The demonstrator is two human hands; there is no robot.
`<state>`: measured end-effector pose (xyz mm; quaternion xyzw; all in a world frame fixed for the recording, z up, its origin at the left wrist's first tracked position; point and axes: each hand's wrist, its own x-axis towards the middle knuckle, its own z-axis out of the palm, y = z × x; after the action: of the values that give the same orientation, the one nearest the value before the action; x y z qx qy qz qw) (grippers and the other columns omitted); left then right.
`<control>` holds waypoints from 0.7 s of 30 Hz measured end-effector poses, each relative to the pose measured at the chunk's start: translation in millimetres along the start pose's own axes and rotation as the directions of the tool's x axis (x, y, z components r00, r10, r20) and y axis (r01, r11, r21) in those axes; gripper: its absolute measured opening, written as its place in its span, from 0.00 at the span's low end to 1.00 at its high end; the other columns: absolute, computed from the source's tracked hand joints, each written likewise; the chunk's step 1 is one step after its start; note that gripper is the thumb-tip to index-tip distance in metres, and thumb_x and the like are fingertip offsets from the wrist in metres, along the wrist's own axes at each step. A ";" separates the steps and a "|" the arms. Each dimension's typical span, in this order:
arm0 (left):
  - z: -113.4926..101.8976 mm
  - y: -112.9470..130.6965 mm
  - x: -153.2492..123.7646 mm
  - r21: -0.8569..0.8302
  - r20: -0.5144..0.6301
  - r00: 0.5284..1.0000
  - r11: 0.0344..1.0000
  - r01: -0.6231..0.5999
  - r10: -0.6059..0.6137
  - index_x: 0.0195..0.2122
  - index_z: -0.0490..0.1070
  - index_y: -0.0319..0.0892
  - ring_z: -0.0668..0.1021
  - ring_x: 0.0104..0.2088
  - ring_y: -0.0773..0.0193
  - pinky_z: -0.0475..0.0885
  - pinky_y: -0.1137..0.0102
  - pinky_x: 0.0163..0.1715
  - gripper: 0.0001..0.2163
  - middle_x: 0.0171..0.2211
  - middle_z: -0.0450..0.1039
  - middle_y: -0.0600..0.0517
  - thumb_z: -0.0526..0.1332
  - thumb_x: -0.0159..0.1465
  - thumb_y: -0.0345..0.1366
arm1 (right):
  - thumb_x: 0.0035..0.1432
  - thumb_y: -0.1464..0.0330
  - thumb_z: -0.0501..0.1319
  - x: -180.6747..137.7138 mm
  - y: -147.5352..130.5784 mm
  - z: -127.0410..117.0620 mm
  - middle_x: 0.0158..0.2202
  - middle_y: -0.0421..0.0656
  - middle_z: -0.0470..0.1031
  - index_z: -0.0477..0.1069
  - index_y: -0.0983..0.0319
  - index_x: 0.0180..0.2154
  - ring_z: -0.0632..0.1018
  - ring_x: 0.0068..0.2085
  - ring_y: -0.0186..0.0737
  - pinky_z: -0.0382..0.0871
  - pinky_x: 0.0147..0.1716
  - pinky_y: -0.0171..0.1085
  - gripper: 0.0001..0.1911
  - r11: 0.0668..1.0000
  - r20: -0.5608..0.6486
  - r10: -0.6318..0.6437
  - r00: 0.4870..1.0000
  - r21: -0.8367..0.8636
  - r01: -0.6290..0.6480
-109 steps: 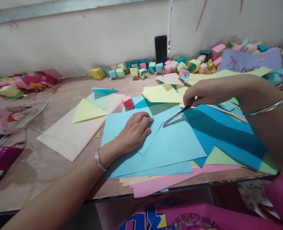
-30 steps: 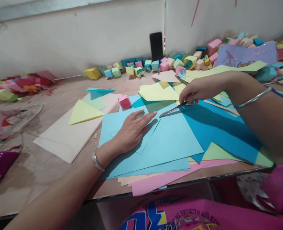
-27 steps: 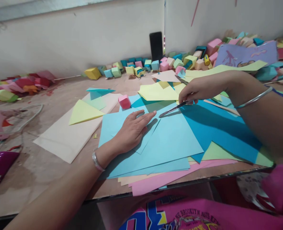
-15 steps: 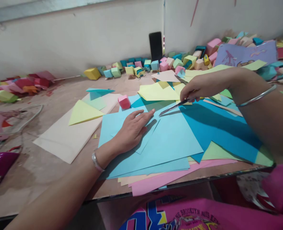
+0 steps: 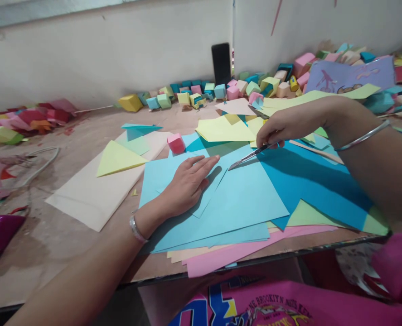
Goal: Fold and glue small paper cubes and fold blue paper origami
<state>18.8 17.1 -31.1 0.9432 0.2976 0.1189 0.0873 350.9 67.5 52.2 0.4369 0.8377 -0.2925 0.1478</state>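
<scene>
My left hand (image 5: 187, 181) lies flat, fingers stretched out, pressing a folded light blue paper (image 5: 210, 189) onto a larger light blue sheet (image 5: 248, 194). My right hand (image 5: 289, 124) is closed on a thin metal blade (image 5: 246, 158), held like a pen. Its tip touches the light blue sheet just right of my left fingertips. A darker blue sheet (image 5: 309, 181) lies under my right forearm.
Pink, cream and green sheets stick out below the stack near the table's front edge (image 5: 255, 262). A yellow triangle (image 5: 117, 156) lies on a cream sheet (image 5: 95, 190). A small pink cube (image 5: 176, 142), a row of paper cubes (image 5: 194, 95) and a dark phone (image 5: 220, 63) stand by the wall.
The blade tip has slid a little toward me and to the right along the paper since half a second ago. My left hand has stayed flat on the folded paper.
</scene>
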 end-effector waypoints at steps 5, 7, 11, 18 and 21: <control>1.9 -2.2 -0.9 0.009 0.010 1.000 1.000 0.007 -0.008 0.68 0.47 0.48 0.60 0.64 0.53 0.57 0.52 0.63 0.25 0.66 0.58 0.47 0.49 0.71 0.34 | 0.61 0.60 0.56 -0.9 -0.1 -0.5 0.40 0.43 0.78 0.74 0.57 0.45 0.75 0.38 0.44 0.67 0.37 0.41 0.14 1.000 -0.001 -0.008 1.000 0.013 0.008; 2.0 -2.2 -0.8 0.004 0.014 1.000 1.000 0.020 -0.020 0.68 0.46 0.48 0.61 0.64 0.52 0.57 0.52 0.63 0.25 0.65 0.59 0.46 0.48 0.71 0.34 | 0.61 0.61 0.56 -0.4 0.9 -0.5 0.40 0.43 0.78 0.74 0.56 0.45 0.76 0.38 0.43 0.68 0.37 0.41 0.14 1.000 -0.008 -0.006 1.000 0.017 0.006; 1.4 -1.6 -0.9 -0.001 0.019 0.999 1.000 0.031 -0.031 0.69 0.45 0.48 0.61 0.63 0.52 0.58 0.52 0.63 0.26 0.64 0.60 0.45 0.49 0.71 0.34 | 0.61 0.61 0.55 1.3 1.4 0.6 0.39 0.44 0.78 0.74 0.58 0.46 0.76 0.38 0.42 0.67 0.37 0.40 0.15 1.000 -0.017 -0.011 1.000 0.021 0.011; 1.4 -1.2 -0.8 0.001 0.023 0.999 0.999 0.034 -0.034 0.68 0.46 0.45 0.61 0.63 0.53 0.57 0.53 0.63 0.25 0.64 0.59 0.44 0.48 0.70 0.33 | 0.62 0.59 0.55 -0.7 -3.0 1.5 0.38 0.44 0.78 0.74 0.60 0.46 0.75 0.38 0.40 0.66 0.38 0.39 0.16 0.997 -0.010 -0.006 1.000 0.079 0.006; 1.0 -1.1 -0.2 0.002 0.020 0.999 0.999 0.032 -0.032 0.68 0.46 0.45 0.61 0.63 0.53 0.56 0.53 0.63 0.25 0.64 0.59 0.44 0.48 0.70 0.33 | 0.61 0.58 0.56 -0.7 -1.0 0.3 0.38 0.43 0.78 0.74 0.58 0.45 0.75 0.38 0.40 0.66 0.38 0.39 0.16 0.999 -0.018 -0.008 1.000 0.050 0.009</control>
<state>18.3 17.7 -32.4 0.9395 0.3120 0.1079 0.0912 350.5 66.3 52.7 0.4397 0.8332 -0.3100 0.1280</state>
